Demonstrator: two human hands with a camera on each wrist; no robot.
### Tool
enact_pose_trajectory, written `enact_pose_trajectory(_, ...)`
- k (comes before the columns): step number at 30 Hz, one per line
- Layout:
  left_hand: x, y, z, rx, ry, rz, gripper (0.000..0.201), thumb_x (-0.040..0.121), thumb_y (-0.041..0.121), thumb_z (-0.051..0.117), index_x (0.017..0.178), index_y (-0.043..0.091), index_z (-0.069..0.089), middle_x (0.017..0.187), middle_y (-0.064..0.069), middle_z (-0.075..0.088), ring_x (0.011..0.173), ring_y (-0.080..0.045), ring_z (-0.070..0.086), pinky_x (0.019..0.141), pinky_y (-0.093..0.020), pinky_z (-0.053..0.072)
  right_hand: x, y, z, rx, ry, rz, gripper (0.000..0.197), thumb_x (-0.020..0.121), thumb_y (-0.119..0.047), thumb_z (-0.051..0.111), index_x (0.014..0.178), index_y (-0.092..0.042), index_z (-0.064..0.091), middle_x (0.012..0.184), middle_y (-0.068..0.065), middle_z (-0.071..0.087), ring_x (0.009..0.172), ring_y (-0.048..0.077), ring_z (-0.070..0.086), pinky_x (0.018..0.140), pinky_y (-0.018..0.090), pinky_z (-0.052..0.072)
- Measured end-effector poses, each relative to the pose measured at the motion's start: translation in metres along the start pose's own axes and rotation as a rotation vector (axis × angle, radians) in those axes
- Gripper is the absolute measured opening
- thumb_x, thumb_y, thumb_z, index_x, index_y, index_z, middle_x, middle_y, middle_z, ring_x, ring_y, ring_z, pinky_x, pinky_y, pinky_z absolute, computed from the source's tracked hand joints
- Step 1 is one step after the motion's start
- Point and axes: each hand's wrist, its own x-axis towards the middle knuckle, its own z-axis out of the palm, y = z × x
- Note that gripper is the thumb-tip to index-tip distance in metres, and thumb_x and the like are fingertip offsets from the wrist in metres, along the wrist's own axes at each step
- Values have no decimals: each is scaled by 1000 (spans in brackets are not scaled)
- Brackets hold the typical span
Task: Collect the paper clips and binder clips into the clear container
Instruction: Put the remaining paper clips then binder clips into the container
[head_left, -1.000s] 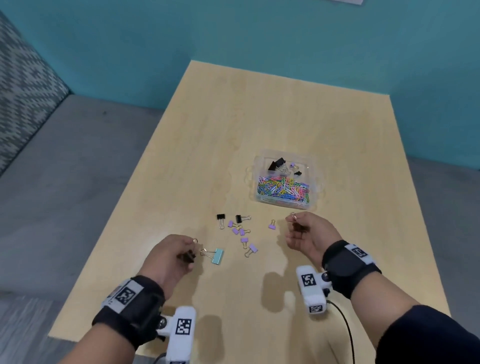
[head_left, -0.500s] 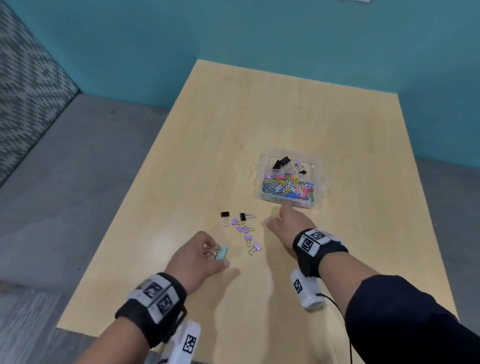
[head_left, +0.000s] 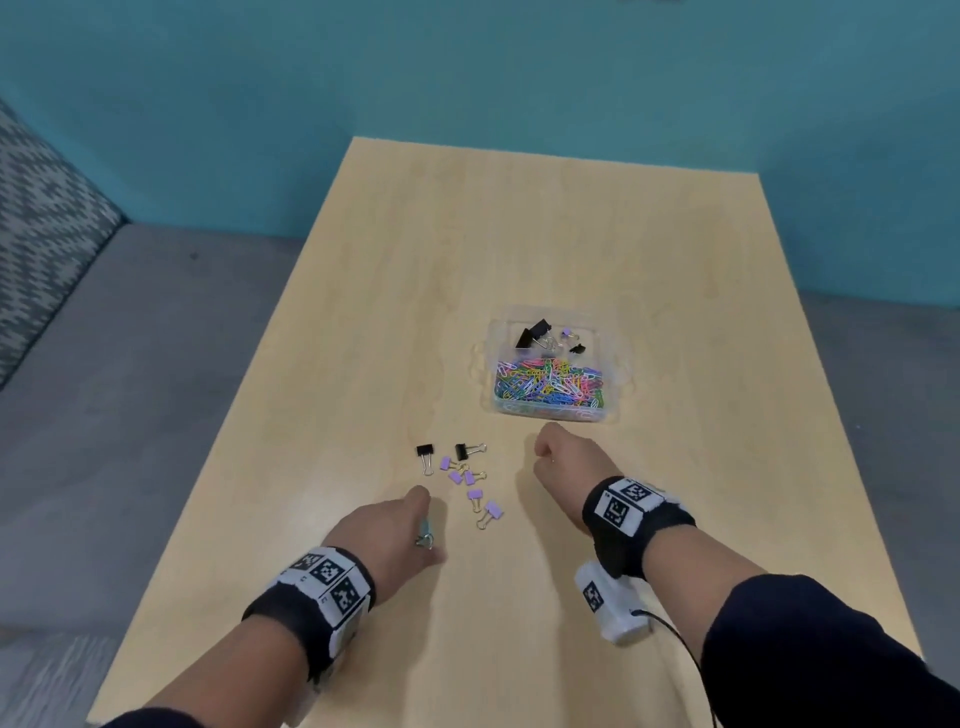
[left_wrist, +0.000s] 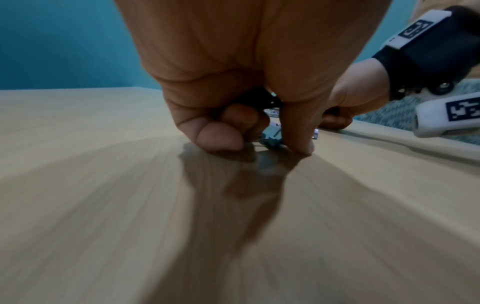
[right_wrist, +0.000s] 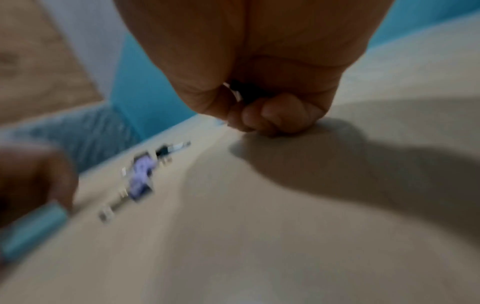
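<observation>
Counter (head_left: 519, 234): wooden surface carrying all items; nothing on it apart from the clips and container.
Clear container (head_left: 618, 364): unmoved at centre-right, holding coloured paper clips (head_left: 550, 387) in the near part and a few black binder clips (head_left: 532, 333) at the far end.
Right hand (head_left: 563, 460): a second ago palm-up near the container; now turned knuckles-up over the counter, fingers curled round a small black clip (right_wrist: 245, 92). The purple clip that lay beside it is gone from view, judged gathered in.
Left hand (head_left: 387, 532): has shifted inward and now pinches the teal binder clip (head_left: 425, 532) against the counter; a dark clip (left_wrist: 255, 98) sits in the palm.
Loose cluster: two black binder clips (head_left: 425, 451) and five purple binder clips (head_left: 470, 486) remain between the hands.
Assessment: both hands loaded; a drop into the container looks due, then the cluster.
</observation>
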Motion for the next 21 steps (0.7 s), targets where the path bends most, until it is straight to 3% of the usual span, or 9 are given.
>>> enact_pose_trajectory(4,19,16,-24,-135,130,-18,42,74,62,58,82,27,36,66,6,57,60,-13,55,52,-30,41,-12,15,-6,881,29,268,23,83,-2,38,76,-11,58,53,5,48,42,18,40,44,21,30)
enact_pose_trajectory(6,41,32,-50,-142,223,-4,43,72,63,60,82,28,36,63,5,59,57,-15,54,51,-30,40,-23,23,-10,1208,7,377,25,83,5,34,77,-7,55,56,10,48,43,19,42,43,22,35)
enact_pose_trajectory(8,69,52,-80,-109,284,36,41,75,58,63,84,27,37,60,5,57,56,-15,54,49,-30,37,-31,35,-10,1387,-22,403,19,87,4,38,79,-6,52,61,12,49,47,21,44,44,24,40)
enact_pose_trajectory(12,135,93,-130,-46,319,76,43,73,53,67,87,21,41,66,-1,58,61,-23,55,49,-30,35,-47,58,-9,1424,-72,388,12,91,-7,55,81,-9,49,64,9,52,48,18,44,44,25,37)
enact_pose_trajectory(17,193,126,-145,-2,332,58,40,74,44,69,91,17,44,74,-5,59,62,-21,53,49,-29,32,-61,77,-12,1295,-60,377,12,89,2,50,81,-7,53,65,9,53,47,17,44,44,25,35)
enact_pose_trajectory(21,206,126,-140,-107,294,67,51,72,44,73,112,20,50,90,-1,60,77,-20,57,61,-29,39,-55,81,-33,1274,-10,352,15,86,9,48,89,-4,56,72,12,53,51,18,47,45,27,38)
